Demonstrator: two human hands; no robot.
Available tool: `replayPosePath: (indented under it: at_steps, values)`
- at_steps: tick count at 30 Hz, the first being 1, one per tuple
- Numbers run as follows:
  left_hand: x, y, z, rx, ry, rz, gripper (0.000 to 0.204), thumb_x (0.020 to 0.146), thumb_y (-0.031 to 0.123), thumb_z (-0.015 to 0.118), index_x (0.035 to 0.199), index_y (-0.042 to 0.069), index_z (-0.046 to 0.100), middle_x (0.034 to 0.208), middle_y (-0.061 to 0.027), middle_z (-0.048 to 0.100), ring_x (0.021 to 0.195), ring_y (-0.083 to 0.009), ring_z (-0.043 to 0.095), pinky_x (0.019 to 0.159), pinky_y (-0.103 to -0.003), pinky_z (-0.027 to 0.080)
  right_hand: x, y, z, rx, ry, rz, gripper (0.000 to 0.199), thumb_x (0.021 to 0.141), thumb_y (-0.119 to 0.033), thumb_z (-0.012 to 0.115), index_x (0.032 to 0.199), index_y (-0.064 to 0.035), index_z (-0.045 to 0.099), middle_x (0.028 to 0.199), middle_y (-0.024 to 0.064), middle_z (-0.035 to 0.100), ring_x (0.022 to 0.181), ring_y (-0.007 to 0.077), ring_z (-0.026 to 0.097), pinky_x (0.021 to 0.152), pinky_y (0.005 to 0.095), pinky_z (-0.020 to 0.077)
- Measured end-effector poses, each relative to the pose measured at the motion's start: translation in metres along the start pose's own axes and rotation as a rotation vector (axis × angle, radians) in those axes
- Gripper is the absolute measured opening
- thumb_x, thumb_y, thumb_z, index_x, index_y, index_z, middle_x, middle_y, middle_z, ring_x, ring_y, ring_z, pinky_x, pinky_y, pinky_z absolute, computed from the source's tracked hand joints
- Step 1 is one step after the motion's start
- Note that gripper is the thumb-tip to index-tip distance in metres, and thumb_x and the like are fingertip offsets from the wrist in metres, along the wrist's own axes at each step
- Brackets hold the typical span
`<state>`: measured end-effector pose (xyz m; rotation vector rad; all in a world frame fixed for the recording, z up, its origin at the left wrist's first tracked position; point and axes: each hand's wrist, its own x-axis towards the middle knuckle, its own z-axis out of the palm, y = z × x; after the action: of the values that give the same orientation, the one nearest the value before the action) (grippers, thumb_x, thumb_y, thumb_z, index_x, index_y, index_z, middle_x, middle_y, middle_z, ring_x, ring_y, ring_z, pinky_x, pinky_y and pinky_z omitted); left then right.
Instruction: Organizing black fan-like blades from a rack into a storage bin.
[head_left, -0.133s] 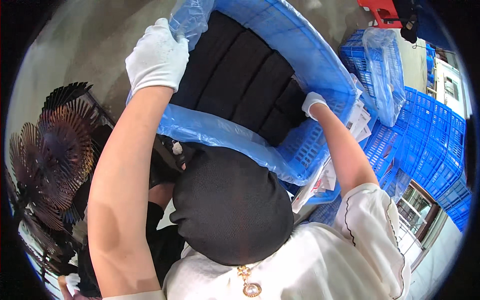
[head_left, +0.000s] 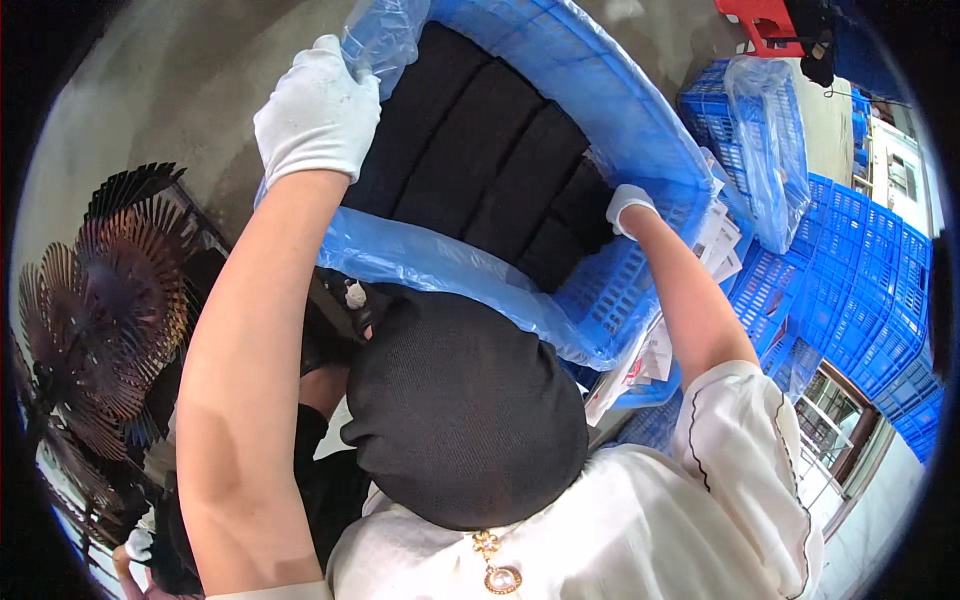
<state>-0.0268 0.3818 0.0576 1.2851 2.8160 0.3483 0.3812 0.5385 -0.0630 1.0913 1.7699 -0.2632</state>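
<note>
A blue crate lined with clear blue plastic film (head_left: 420, 240) stands in front of me, with flat black folded fabric pieces (head_left: 480, 140) packed in rows inside. At the crate's far left corner, my left hand (head_left: 318, 110) in a white glove is closed on the bunched edge of the liner. My right hand (head_left: 630, 207), also white-gloved, reaches inside the right end, beside the black pieces. Its fingers are mostly hidden, so I cannot tell what they hold. Close to me, a rounded black knit cloth (head_left: 465, 410) lies between my arms.
Blue crates (head_left: 850, 280) are stacked at the right; another crate with clear plastic (head_left: 770, 140) stands behind them. Papers (head_left: 715, 240) stick out beside the lined crate. Dark fan-shaped objects (head_left: 120, 310) stand at left. Another person's gloved hand (head_left: 140, 545) shows lower left. A red stool (head_left: 762, 25) is far right.
</note>
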Motion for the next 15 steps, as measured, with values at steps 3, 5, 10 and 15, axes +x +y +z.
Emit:
replayPosePath:
  at_steps: [3,5,10,15]
  values:
    - [0.000,-0.001,0.001,-0.012,0.030,0.018,0.024,0.088,0.028,0.059,0.097,0.006,0.062,0.089,-0.0148,0.069,0.076,-0.0335,0.071,0.068,-0.044,0.058,0.006,0.003,0.002,-0.042,-0.008,-0.036,0.034,0.090,-0.017,0.050,0.115,0.0022,0.063,0.110,0.0204,0.069,0.096,0.0394,0.067,0.086,0.0463,0.0531]
    - [0.001,-0.001,0.002,-0.023,0.022,0.018,0.024,0.087,0.027,0.059,0.097,0.006,0.062,0.089,-0.0148,0.070,0.076,-0.0335,0.071,0.068,-0.044,0.058,0.011,0.004,0.002,-0.072,-0.014,-0.057,0.034,0.090,-0.017,0.050,0.115,0.0028,0.062,0.109,0.0206,0.070,0.096,0.0394,0.067,0.086,0.0463,0.0532]
    - [0.000,-0.001,0.001,-0.027,0.018,0.021,0.023,0.087,0.027,0.059,0.097,0.006,0.063,0.088,-0.0149,0.070,0.077,-0.0335,0.071,0.068,-0.044,0.058,0.013,0.006,0.014,-0.136,-0.029,-0.103,0.036,0.090,-0.018,0.051,0.116,0.0041,0.061,0.107,0.0211,0.070,0.095,0.0394,0.068,0.085,0.0464,0.0533]
    - [0.000,-0.001,0.001,-0.025,0.030,0.020,0.023,0.087,0.027,0.059,0.097,0.006,0.063,0.088,-0.0149,0.070,0.077,-0.0333,0.071,0.068,-0.044,0.058,0.013,0.013,0.018,-0.199,-0.036,-0.149,0.038,0.090,-0.019,0.051,0.117,0.0054,0.060,0.106,0.0216,0.070,0.094,0.0394,0.068,0.084,0.0465,0.0535]
